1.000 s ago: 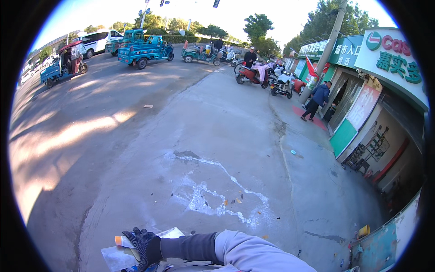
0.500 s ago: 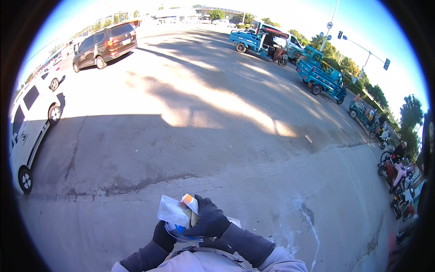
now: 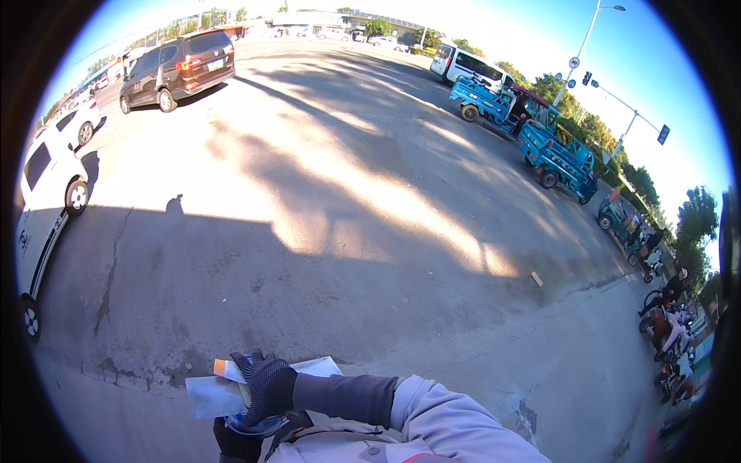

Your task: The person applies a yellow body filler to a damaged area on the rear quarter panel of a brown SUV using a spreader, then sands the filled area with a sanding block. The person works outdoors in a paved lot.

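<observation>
My two hands wear dark gloves and are close together at the lower edge. My right hand (image 3: 268, 383), in a dotted glove, is closed over an orange-and-white piece (image 3: 229, 370). A flat, whitish, rectangular sheet (image 3: 212, 397) juts out to the left from under its fingers. Below it, my left hand (image 3: 235, 441) supports a round blue-and-clear object (image 3: 258, 424); most of its fingers are hidden. Another pale flat piece (image 3: 320, 366) shows behind my right wrist. I cannot tell the exact kind of these things.
Cracked grey pavement (image 3: 370, 301) spreads ahead, partly shaded. A white car (image 3: 46, 193) stands at the left, with a dark van (image 3: 179, 68) farther off. Blue cargo tricycles (image 3: 556, 158) and a white van (image 3: 471, 65) are at the right. A person (image 3: 673, 292) is among parked motorbikes (image 3: 675, 339).
Both hands and the things in them have shifted left and slightly down in the view. My right forearm now reaches across further. A tricycle and the white van at the far right have moved relative to each other.
</observation>
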Demonstrator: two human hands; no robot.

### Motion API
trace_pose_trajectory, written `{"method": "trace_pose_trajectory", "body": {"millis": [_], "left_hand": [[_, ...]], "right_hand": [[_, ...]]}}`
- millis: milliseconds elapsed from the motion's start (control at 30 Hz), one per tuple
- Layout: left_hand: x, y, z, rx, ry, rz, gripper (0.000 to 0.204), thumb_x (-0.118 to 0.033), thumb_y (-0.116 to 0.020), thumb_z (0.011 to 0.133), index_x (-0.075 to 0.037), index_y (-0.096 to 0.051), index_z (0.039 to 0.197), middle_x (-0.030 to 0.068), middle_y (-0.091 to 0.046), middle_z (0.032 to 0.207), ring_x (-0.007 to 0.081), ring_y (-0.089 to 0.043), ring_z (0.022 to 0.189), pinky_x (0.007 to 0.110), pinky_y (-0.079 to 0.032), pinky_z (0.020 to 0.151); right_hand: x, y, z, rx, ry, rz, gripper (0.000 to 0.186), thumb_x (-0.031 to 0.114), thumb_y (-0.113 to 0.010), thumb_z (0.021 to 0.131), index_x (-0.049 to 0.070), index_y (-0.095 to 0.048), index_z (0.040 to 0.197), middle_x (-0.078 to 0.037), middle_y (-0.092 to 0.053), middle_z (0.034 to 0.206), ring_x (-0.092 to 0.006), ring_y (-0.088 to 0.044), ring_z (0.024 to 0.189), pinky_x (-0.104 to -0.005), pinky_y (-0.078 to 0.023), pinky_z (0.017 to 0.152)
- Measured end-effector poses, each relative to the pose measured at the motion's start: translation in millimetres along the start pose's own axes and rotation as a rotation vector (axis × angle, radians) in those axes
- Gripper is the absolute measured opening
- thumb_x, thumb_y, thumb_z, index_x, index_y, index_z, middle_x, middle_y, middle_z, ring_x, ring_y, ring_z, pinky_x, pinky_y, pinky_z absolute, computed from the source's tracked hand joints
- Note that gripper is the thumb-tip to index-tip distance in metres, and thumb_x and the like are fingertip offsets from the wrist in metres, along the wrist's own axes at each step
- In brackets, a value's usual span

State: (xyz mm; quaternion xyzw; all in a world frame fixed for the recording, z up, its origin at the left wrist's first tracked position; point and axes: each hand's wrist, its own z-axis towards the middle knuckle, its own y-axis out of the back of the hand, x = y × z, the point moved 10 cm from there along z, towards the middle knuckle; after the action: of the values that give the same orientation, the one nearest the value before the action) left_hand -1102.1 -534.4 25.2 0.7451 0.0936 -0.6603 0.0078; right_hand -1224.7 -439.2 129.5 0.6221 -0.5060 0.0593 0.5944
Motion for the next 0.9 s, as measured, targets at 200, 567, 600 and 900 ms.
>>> {"method": "trace_pose_trajectory", "body": {"millis": [200,567,600,900], "left_hand": [[-27.4,59.0,225.3,0.146,-0.067,-0.466,0.065,-0.048,-0.031,0.112,-0.007,-0.028,0.161,0.0153,-0.038,0.163,0.0312,-0.040,0.149,0.047,-0.030,0.124],[-39.6,226.1,551.7,-0.160,0.179,-0.621,0.065,-0.047,-0.045,0.106,-0.004,-0.040,0.154,0.0195,-0.055,0.148,0.0367,-0.056,0.134,0.056,-0.045,0.115],[-30.3,239.1,591.9,-0.153,0.219,-0.781,0.060,-0.043,-0.044,0.108,-0.003,-0.041,0.153,0.0197,-0.054,0.149,0.0363,-0.055,0.135,0.055,-0.044,0.116],[-114.9,382.9,855.1,-0.276,0.146,-1.159,0.062,-0.043,-0.034,0.110,-0.003,-0.032,0.158,0.0223,-0.046,0.156,0.0403,-0.047,0.142,0.058,-0.038,0.120]], "right_hand": [[-39.9,106.9,179.6,-0.035,-0.055,-0.066,0.144,0.067,-0.091,0.054,0.001,-0.022,0.162,-0.035,-0.050,0.138,-0.0475,-0.063,0.116,-0.0493,-0.054,0.099],[-78.9,309.3,491.4,-0.159,0.121,0.042,0.107,0.061,-0.095,0.060,0.008,-0.053,0.142,-0.023,-0.060,0.132,-0.0391,-0.061,0.122,-0.0489,-0.048,0.108],[-85.1,322.5,530.3,-0.126,0.173,0.075,0.109,0.065,-0.093,0.060,0.009,-0.054,0.144,-0.024,-0.060,0.131,-0.0389,-0.062,0.121,-0.0487,-0.049,0.106],[-67.1,451.1,865.3,0.159,0.213,-0.225,0.121,0.079,-0.081,0.065,0.007,-0.044,0.155,-0.027,-0.055,0.138,-0.0422,-0.060,0.125,-0.0470,-0.048,0.106]]}}
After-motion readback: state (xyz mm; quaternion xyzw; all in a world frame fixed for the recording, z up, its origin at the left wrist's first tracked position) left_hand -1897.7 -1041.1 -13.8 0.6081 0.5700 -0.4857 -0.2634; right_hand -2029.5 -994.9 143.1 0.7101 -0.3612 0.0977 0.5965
